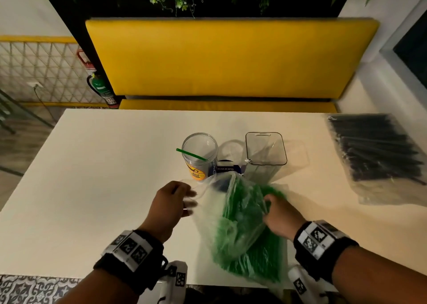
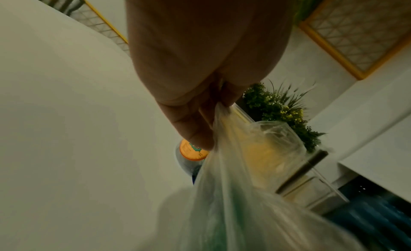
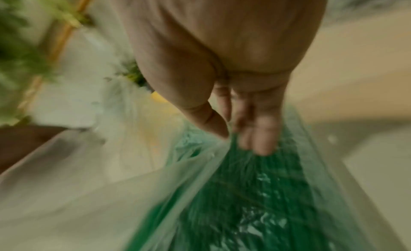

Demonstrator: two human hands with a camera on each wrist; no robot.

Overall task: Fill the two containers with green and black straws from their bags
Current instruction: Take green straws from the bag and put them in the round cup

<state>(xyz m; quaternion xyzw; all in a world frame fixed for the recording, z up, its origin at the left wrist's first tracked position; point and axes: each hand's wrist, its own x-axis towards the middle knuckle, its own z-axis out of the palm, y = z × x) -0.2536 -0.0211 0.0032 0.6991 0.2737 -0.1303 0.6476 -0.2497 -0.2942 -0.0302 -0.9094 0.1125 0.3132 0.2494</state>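
A clear plastic bag of green straws [image 1: 245, 229] lies near the table's front edge. My left hand [image 1: 178, 199] pinches the bag's open rim [image 2: 224, 117] and pulls it leftward. My right hand [image 1: 275, 211] grips the green straws [image 3: 255, 175] through or inside the bag; blur hides which. Behind the bag stand a round clear jar [image 1: 199, 156] with an orange label and one green straw [image 1: 190, 154] across its mouth, and a square clear container [image 1: 265, 151]. A bag of black straws [image 1: 379, 153] lies at the right.
The white table [image 1: 104, 176] has bare surface at the left. A yellow bench [image 1: 231, 59] runs behind it. A small dark blue item [image 1: 227, 168] sits between the two containers. A fire extinguisher [image 1: 101, 89] hangs at the back left.
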